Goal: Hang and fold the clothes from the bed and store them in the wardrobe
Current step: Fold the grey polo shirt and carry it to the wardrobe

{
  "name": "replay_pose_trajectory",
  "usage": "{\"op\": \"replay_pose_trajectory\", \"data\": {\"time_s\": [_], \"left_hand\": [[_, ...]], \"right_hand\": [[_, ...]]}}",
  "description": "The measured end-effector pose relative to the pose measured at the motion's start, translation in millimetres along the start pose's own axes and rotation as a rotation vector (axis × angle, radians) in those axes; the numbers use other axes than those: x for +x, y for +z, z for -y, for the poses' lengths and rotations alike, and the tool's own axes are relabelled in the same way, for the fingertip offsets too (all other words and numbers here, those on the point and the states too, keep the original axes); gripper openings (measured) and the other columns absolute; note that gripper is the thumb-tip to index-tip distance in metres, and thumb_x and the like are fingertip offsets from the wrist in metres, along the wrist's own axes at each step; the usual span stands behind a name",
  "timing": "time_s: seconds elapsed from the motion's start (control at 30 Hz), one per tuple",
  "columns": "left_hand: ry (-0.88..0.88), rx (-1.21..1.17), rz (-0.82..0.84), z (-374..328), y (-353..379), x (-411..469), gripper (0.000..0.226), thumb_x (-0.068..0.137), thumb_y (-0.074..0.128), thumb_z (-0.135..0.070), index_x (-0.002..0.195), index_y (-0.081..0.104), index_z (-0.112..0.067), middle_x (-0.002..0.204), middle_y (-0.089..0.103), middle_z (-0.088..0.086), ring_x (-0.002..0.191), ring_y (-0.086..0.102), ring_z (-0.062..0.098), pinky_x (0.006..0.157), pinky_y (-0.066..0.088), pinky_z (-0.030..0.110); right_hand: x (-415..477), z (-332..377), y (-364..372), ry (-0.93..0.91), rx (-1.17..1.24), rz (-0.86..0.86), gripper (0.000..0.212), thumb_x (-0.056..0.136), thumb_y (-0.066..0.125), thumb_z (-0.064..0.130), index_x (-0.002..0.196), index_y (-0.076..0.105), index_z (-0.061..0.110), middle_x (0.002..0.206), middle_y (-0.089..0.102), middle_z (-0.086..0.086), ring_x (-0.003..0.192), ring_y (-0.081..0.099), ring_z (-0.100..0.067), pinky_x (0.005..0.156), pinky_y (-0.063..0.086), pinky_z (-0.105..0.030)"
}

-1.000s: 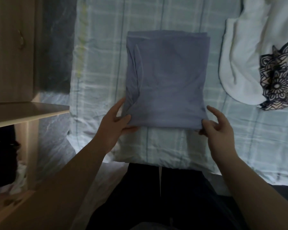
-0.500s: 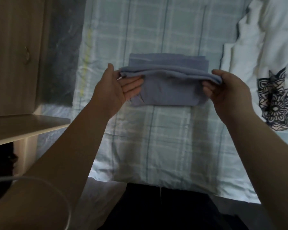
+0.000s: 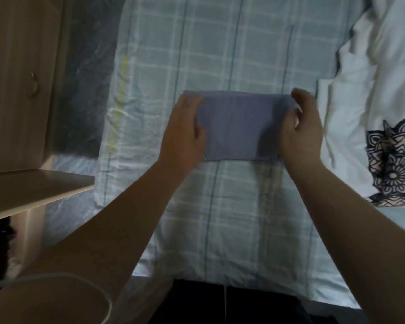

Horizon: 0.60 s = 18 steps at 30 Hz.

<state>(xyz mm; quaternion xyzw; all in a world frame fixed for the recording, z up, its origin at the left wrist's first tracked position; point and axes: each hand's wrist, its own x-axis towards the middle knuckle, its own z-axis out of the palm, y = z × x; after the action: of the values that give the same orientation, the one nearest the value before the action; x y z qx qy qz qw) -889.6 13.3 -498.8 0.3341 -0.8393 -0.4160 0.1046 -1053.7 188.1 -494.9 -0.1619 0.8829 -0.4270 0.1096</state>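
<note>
You've just doubled the blue garment [image 3: 236,127] over, so it lies compact on the bed [image 3: 220,54], left hand [image 3: 185,129] pressing flat at its 9 o'clock end, right hand [image 3: 299,132] grip seemingly pinching the 3 o'clock edge: nearly ready to store.

— Where is the folded garment [image 3: 239,127]?
— On the bed [image 3: 220,218], about midway between its left and right edges. The left hand [image 3: 185,134] lies on its left end; the right hand [image 3: 302,134] grips its right end.
— And around it?
— A loose garment [image 3: 372,108] lies toward the bed's right edge, near the right hand. Off the left edge stands a wardrobe [image 3: 14,78], with a shelf [image 3: 33,190] nearer.
</note>
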Motion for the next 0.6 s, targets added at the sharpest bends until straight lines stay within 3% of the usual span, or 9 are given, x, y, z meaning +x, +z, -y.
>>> {"op": "replay_pose_trajectory", "data": {"time_s": [0.07,0.13,0.27,0.43,0.53,0.6], "left_hand": [[0.246,0.339,0.02,-4.0,15.4,-9.0,0.062,0.084,0.05,-0.011,0.144,0.045,0.0,0.152,0.042,0.02,0.145,0.031,0.038,0.12,0.022,0.05],[0.268,0.558,0.049,-6.0,33.2,-12.7,0.067,0.088,0.05,-0.026,0.151,0.037,-0.006,0.158,0.032,0.02,0.148,0.024,0.039,0.119,0.02,0.057],[0.171,0.722,0.098,23.0,49.7,-4.7,0.065,0.099,0.035,-0.048,0.157,0.026,-0.021,0.164,0.02,0.013,0.152,0.015,0.033,0.121,0.011,0.056],[0.16,0.721,0.198,52.2,48.3,0.2,0.064,0.1,0.028,-0.053,0.158,0.021,-0.026,0.166,0.015,0.009,0.153,0.012,0.029,0.121,0.014,0.053],[0.161,0.639,0.169,44.1,41.4,3.8,0.061,0.099,0.034,-0.044,0.156,0.029,-0.021,0.164,0.022,0.012,0.151,0.018,0.031,0.121,0.017,0.052],[0.148,0.485,0.056,32.1,32.2,2.0,0.058,0.095,0.047,-0.03,0.149,0.042,-0.011,0.156,0.036,0.019,0.145,0.031,0.036,0.119,0.024,0.049]], "right_hand": [[-8.1,-9.2,6.3,-0.413,-0.317,0.142,0.049,0.095,0.046,0.015,0.143,0.048,0.006,0.149,0.046,-0.017,0.141,0.039,-0.032,0.119,0.027,-0.044],[-11.9,-21.2,16.7,-0.551,-0.569,0.272,0.053,0.1,0.042,0.026,0.15,0.039,0.008,0.158,0.031,-0.019,0.148,0.026,-0.036,0.12,0.019,-0.052],[-9.3,-45.1,28.1,-0.434,-0.758,0.369,0.061,0.105,0.032,0.042,0.159,0.017,0.017,0.165,0.014,-0.012,0.153,0.011,-0.03,0.122,0.008,-0.052],[-4.2,-56.0,33.4,-0.439,-0.758,0.384,0.062,0.103,0.029,0.045,0.159,0.016,0.021,0.165,0.016,-0.01,0.152,0.015,-0.03,0.122,0.01,-0.052],[-0.2,-47.0,29.8,-0.364,-0.535,0.362,0.055,0.1,0.044,0.031,0.152,0.038,0.014,0.159,0.033,-0.014,0.147,0.029,-0.033,0.121,0.017,-0.049],[2.3,-37.3,20.6,-0.281,-0.276,0.18,0.039,0.091,0.056,0.011,0.129,0.06,0.004,0.139,0.055,-0.019,0.131,0.047,-0.036,0.115,0.03,-0.039]]}}
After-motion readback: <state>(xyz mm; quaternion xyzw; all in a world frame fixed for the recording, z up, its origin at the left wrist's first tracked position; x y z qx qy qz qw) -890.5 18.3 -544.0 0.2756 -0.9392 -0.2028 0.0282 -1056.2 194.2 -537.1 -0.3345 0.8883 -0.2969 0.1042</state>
